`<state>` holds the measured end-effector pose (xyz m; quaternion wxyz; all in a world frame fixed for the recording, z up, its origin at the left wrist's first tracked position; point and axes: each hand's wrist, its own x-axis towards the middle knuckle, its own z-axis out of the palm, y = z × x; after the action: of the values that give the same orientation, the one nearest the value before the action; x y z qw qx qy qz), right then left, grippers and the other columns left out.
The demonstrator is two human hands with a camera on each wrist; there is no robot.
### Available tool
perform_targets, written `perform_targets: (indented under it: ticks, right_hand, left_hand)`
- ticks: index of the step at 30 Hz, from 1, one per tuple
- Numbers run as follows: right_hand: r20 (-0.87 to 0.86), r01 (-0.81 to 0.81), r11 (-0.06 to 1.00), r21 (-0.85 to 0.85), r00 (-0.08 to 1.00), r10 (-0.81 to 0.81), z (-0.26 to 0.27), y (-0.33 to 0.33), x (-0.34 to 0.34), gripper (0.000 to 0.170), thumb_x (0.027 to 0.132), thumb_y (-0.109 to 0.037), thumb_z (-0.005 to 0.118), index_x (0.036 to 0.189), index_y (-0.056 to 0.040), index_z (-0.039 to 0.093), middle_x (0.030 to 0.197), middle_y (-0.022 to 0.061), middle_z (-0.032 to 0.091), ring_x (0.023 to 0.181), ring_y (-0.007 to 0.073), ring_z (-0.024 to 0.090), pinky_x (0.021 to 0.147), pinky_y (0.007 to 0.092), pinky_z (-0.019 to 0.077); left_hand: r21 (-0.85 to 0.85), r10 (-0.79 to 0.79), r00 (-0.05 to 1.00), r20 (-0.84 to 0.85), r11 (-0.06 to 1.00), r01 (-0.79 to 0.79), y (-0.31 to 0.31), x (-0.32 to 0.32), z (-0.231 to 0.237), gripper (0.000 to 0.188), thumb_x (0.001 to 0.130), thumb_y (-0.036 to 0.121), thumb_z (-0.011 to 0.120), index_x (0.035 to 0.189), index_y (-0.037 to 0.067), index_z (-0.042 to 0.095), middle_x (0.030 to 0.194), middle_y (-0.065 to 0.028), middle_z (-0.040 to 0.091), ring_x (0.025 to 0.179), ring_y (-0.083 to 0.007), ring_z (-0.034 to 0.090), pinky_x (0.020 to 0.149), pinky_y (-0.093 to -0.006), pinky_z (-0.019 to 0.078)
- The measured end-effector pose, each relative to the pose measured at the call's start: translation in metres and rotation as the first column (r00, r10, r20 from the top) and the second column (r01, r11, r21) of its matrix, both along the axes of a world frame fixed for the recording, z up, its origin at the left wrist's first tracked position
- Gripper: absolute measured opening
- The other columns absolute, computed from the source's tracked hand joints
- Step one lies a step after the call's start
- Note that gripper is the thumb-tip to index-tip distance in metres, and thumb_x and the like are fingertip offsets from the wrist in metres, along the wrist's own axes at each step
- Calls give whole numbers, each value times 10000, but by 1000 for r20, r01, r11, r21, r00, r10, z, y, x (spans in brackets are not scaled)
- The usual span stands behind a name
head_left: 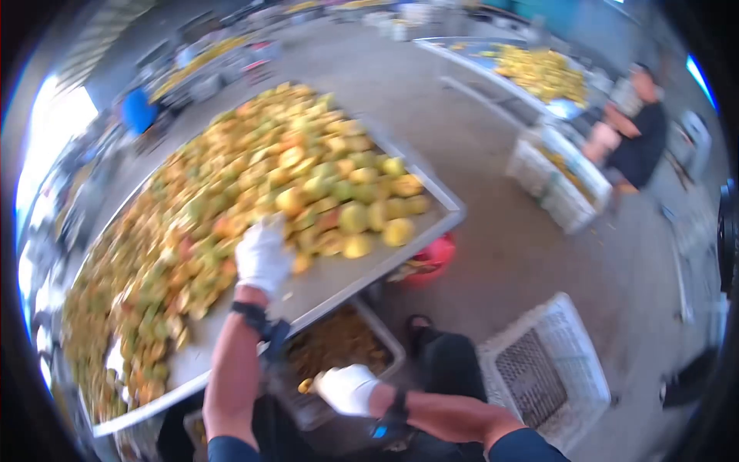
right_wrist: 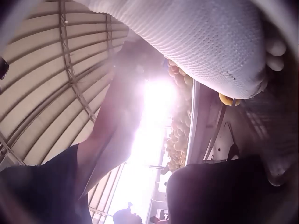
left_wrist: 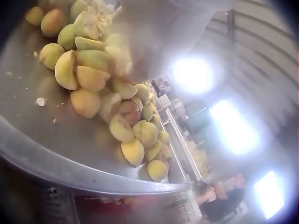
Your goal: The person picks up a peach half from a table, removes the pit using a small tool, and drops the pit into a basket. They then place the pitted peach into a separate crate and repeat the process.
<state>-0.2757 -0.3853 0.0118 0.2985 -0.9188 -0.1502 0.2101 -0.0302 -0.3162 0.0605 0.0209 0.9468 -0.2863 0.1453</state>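
Right grip (head_left: 348, 390) in a pinch on yellow fruit (head_left: 305, 386), beyond table edge (head_left: 369, 277); left grip (head_left: 264, 256) inboard, state unclear

A heap of fruit (head_left: 308, 177) lies on the table (head_left: 371, 269), with the left hand (head_left: 264, 256) at its near side — the right hand (head_left: 348, 389) is over a bin (head_left: 391, 339) below the edge. A crate (head_left: 576, 339) is right of the bin, and a bucket (head_left: 437, 260) is by the table's corner. Far off to the right, a person (head_left: 645, 138) is beside a box (head_left: 541, 183) — behind it, more fruit (head_left: 543, 73) lies on a second table (head_left: 486, 83).
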Motion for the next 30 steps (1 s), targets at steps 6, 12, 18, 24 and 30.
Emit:
perform_targets:
  ticks: [6, 12, 18, 24, 30]
  right_hand:
    - [210, 96, 995, 42, 972, -102, -28, -1, -6, 162, 867, -169, 611, 914, -16, 638, 749, 152, 685, 653, 309, 719, 537, 407, 553]
    - [171, 76, 995, 64, 981, -86, -7, -7, -8, 155, 815, -109, 626, 923, -16, 687, 819, 184, 716, 730, 344, 726, 620, 436, 576]
    - [261, 234, 960, 155, 927, -268, 11, -9, 7, 218, 875, -121, 548, 1064, -14, 569, 805, 203, 673, 701, 394, 688, 568, 497, 550]
    - [495, 226, 930, 291, 796, -348, 11, 9, 15, 314, 867, -106, 639, 1175, -69, 594, 903, 181, 649, 778, 411, 651, 674, 474, 542]
    - [550, 146, 889, 435, 738, -391, 26, 24, 32, 302, 831, -70, 658, 1125, -36, 598, 867, 204, 648, 808, 416, 649, 691, 477, 536]
  left_hand:
    - [-129, -33, 998, 53, 991, 40, -5, 12, -27, 509, 751, 63, 666, 1255, 72, 599, 1124, -160, 598, 1004, -368, 617, 844, -455, 520]
    - [-318, -130, 963, 234, 926, 202, 50, -17, -33, 539, 716, 23, 728, 1241, 68, 614, 1164, -154, 605, 1085, -360, 571, 960, -438, 461]
    - [-779, -428, 734, -527, -101, -619, 114, -110, -20, 257, 921, 249, 693, 1097, 74, 627, 966, -25, 656, 798, -134, 619, 648, -296, 502]
    - [-573, -715, 490, -499, -152, -805, 126, -152, -37, 463, 995, 513, 472, 1056, 72, 601, 820, -87, 639, 603, -176, 568, 545, -298, 436]
    - [-507, -640, 480, -600, -160, -847, 134, -161, -29, 437, 1014, 438, 446, 1101, 42, 609, 841, -99, 667, 576, -192, 609, 488, -310, 452]
